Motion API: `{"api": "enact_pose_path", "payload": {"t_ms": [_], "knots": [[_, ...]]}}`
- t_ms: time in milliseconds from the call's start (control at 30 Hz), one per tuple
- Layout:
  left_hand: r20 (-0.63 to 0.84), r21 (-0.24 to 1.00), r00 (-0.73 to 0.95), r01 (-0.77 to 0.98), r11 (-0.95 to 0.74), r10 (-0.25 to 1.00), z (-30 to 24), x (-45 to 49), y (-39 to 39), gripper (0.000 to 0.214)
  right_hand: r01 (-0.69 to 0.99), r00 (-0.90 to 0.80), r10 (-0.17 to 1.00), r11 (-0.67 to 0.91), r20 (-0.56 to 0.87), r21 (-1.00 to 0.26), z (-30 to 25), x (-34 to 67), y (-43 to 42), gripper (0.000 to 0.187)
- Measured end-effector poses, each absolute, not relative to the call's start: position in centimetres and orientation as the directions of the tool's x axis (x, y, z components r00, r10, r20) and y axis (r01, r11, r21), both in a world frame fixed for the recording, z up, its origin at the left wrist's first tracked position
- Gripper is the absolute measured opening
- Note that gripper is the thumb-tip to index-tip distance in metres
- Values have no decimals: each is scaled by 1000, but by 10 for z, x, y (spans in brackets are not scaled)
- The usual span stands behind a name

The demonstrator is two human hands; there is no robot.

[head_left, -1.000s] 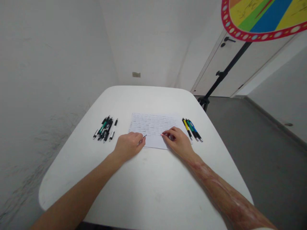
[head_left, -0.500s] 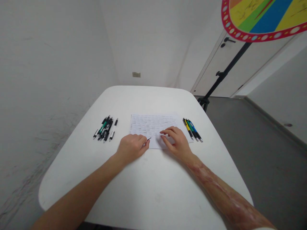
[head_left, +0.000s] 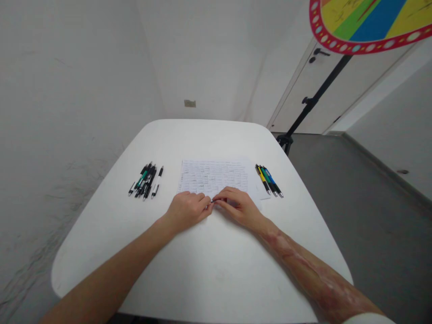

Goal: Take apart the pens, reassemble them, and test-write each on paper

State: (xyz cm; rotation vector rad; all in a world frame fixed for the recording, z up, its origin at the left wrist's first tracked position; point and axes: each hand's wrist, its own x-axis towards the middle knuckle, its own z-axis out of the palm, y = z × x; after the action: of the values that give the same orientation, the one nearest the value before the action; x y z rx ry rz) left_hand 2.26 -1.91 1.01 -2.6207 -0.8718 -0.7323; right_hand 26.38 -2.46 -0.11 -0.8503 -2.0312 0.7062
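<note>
My left hand (head_left: pixel 189 209) is closed around a thin dark rod (head_left: pixel 213 201) that looks like a pen refill; most of it is hidden in the fingers. Its exposed end is pinched between the thumb and fingertips of my right hand (head_left: pixel 238 204). Both hands meet at the near edge of the paper sheets (head_left: pixel 216 174), which carry rows of handwriting. To the left lies a loose pile of pens (head_left: pixel 146 181), mostly black, one green. On the right, several pens (head_left: pixel 269 181) with yellow, green and blue barrels lie side by side, by the paper's corner.
Everything lies on a white table (head_left: pixel 216 139) with rounded corners. Beyond its right side, a colourful wheel (head_left: pixel 367 22) stands on a black tripod pole (head_left: pixel 315 99) before a door (head_left: pixel 351 90). Walls rise at the left and behind.
My right hand has moved left and down to the left hand, and its fingertips have closed on the rod's exposed end. The view has shifted slightly.
</note>
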Motion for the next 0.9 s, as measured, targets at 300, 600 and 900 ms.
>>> {"api": "enact_pose_path", "payload": {"t_ms": [300,600,900], "knots": [[493,-63,691,635,-770,529,9,19,-18,38,318,-338,856,495,391,-809,-2,266,-25,9],[450,24,621,710,-704,642,9,4,-14,33,333,-96,903,426,420,-841,-7,272,-21,12],[439,372,256,821,-433,861,19,-7,-4,33,358,117,897,362,426,-861,-17,278,-13,15]]}}
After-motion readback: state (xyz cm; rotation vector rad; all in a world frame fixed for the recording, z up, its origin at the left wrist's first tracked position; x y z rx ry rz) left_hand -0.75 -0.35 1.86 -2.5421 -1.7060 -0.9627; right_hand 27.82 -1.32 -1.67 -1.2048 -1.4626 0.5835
